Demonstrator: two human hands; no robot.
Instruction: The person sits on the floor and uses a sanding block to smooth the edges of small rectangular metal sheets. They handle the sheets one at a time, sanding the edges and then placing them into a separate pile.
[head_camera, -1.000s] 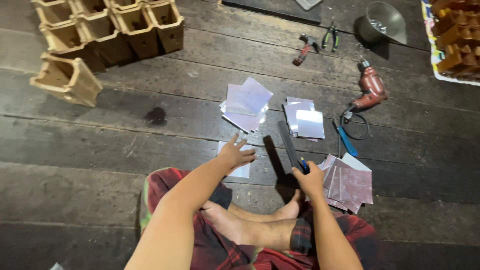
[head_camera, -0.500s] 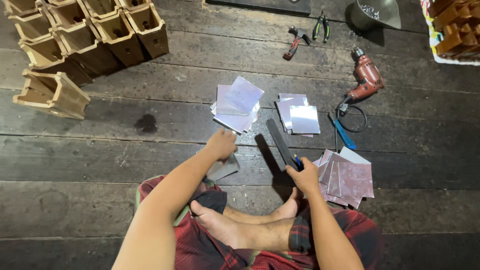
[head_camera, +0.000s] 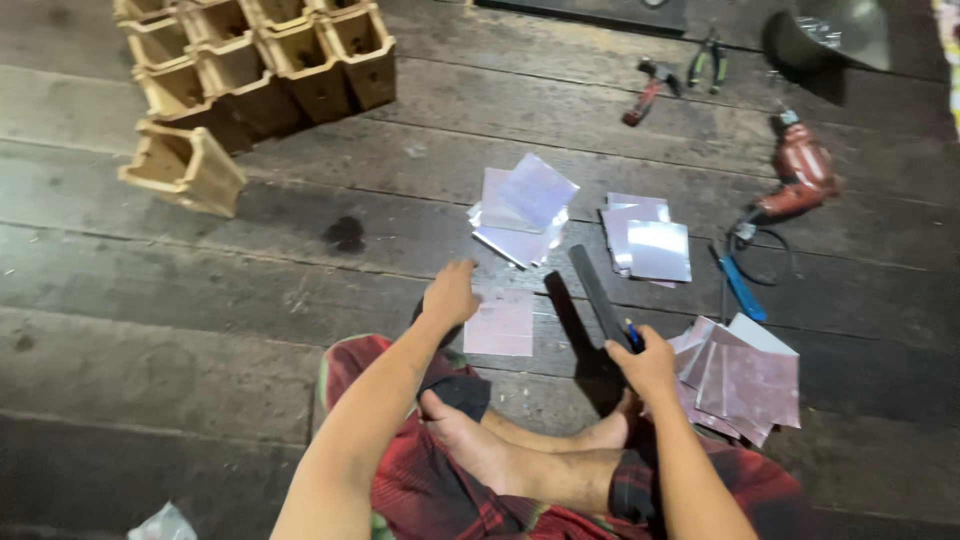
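Note:
I sit cross-legged on a dark plank floor. My left hand (head_camera: 450, 293) rests with fingers down on the near edge of a square metal sheet (head_camera: 500, 325) lying flat in front of my legs. My right hand (head_camera: 645, 362) grips the blue handle of a long dark flat file (head_camera: 598, 295), its blade slanting up and away to the left. A stack of pinkish square sheets (head_camera: 740, 375) lies just right of that hand.
Two more piles of shiny sheets (head_camera: 525, 208) (head_camera: 648, 240) lie ahead. A red power drill (head_camera: 800, 175), a blue-handled tool (head_camera: 740, 288), pliers (head_camera: 708, 55) and a small hammer (head_camera: 645, 88) lie far right. Wooden box-shaped pots (head_camera: 260, 70) stand far left, one tipped (head_camera: 185, 170).
My left hand has pulled back slightly with the sheet under it, now flat near my knee. My right hand still holds the file, tilted much the same. The view shifted right.

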